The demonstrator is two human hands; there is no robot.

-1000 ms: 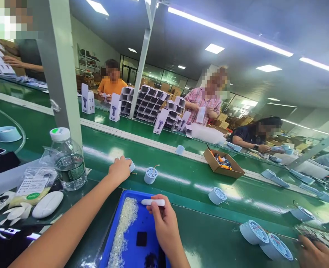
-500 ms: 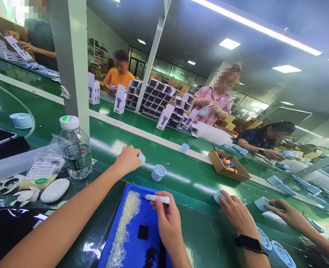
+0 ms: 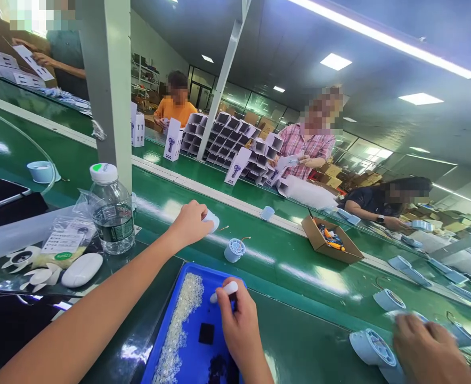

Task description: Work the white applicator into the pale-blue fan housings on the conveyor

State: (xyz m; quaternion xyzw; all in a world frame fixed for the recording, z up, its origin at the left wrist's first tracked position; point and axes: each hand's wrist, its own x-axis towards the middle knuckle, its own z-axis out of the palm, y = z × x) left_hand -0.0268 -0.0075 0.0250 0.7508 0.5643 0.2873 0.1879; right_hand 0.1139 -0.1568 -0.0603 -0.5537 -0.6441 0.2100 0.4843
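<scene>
My left hand point(image 3: 189, 223) reaches out over the green conveyor belt point(image 3: 307, 277) and grips a small pale blue round part point(image 3: 211, 220). A second pale blue round part point(image 3: 234, 249) with short wires stands on the belt just to its right. My right hand point(image 3: 237, 320) hovers over a blue tray point(image 3: 213, 320) and holds a white pen-like tool point(image 3: 224, 290). The tray holds a strip of tiny clear beads point(image 3: 177, 328) and small black pieces.
A water bottle point(image 3: 111, 210), a white oval case point(image 3: 82, 270) and white fan blades point(image 3: 39, 276) lie at my left. A co-worker's hand point(image 3: 431, 344) touches blue parts at lower right. A cardboard box point(image 3: 326, 241) sits on the belt. People work across the line.
My left hand has closed on the blue part and shifted slightly right. My right hand tilted the white tool. The co-worker's two hands pulled back to the lower right.
</scene>
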